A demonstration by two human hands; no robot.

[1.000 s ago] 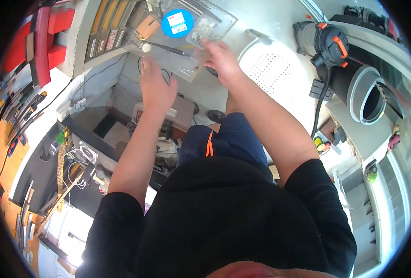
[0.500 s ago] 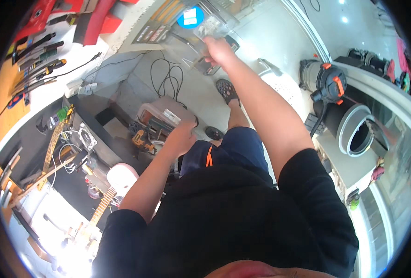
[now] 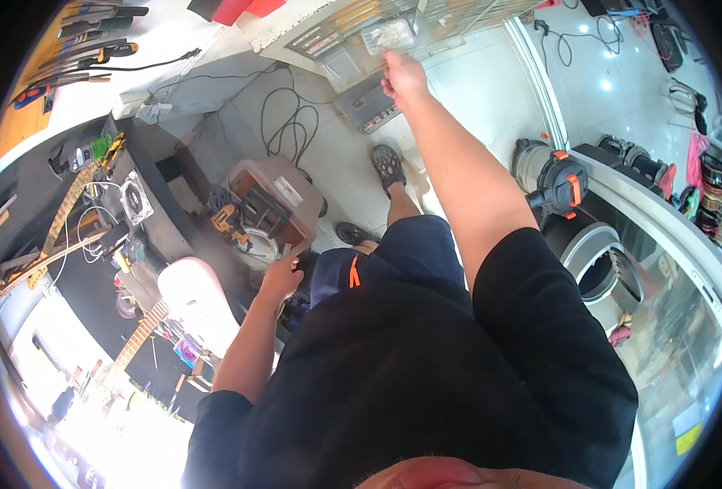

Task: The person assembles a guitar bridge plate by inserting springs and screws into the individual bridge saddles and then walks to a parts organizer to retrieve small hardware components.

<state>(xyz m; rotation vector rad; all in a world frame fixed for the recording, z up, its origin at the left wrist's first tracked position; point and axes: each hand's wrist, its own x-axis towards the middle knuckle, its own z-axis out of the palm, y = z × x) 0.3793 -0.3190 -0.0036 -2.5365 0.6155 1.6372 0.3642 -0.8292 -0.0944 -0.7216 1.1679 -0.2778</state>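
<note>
My right hand (image 3: 404,80) reaches forward at the top of the view, its fingers closed at the near edge of a small clear plastic bag (image 3: 387,37). Pale contents show through the bag; what they are is too small to make out. Behind it stands a cabinet (image 3: 304,26) with see-through fronts and narrow compartments. My left hand (image 3: 282,279) hangs low by my hip with its fingers curled in, and nothing shows in it. Next to it is an open brown bin (image 3: 283,183) holding tools, with a yellow-and-black power tool (image 3: 229,222) beside it.
A grey flat case (image 3: 369,104) lies on the floor near a looped black cable (image 3: 289,122). To the left are a pink guitar body (image 3: 196,289) and a bench with hand tools (image 3: 92,53). A vacuum-like machine (image 3: 568,186) with orange clips stands right, by a glass partition.
The view has shifted. My right hand and the bag are now in front of the cabinet's compartments, and a round blue label is out of sight. My left hand has swung lower and outward.
</note>
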